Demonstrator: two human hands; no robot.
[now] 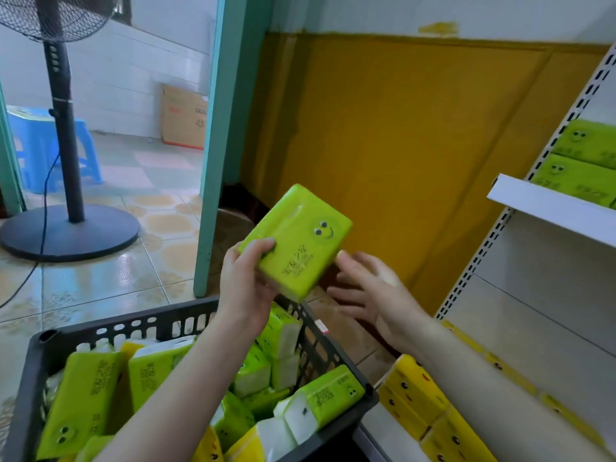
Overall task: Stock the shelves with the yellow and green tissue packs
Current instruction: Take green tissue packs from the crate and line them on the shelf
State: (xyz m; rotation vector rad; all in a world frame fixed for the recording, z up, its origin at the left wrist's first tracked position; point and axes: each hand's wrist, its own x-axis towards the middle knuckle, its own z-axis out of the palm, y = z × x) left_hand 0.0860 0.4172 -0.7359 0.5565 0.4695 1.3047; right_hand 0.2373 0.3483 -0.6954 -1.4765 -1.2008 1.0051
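The left hand (pixel 245 281) grips a green tissue pack (pixel 296 238) by its near left corner, thumb on the printed face and fingers curled beneath, holding it tilted in the air above the far right corner of the black basket (pixel 133 323). The right hand (pixel 370 291) is spread and relaxed, holding nothing; its fingertips are at the pack's near right edge, contact unclear. The pack looks light and soft, its film wrap probably slippery — best held across the short ends or flat underneath, not squeezed hard. More green packs (pixel 580 181) lie at the left end of the upper shelf (pixel 546 208), and yellow packs (pixel 413 391) line the lower shelf. The way right is open, though the upper shelf's front lip and the perforated upright (pixel 500 235) jut out — lift over the lip.
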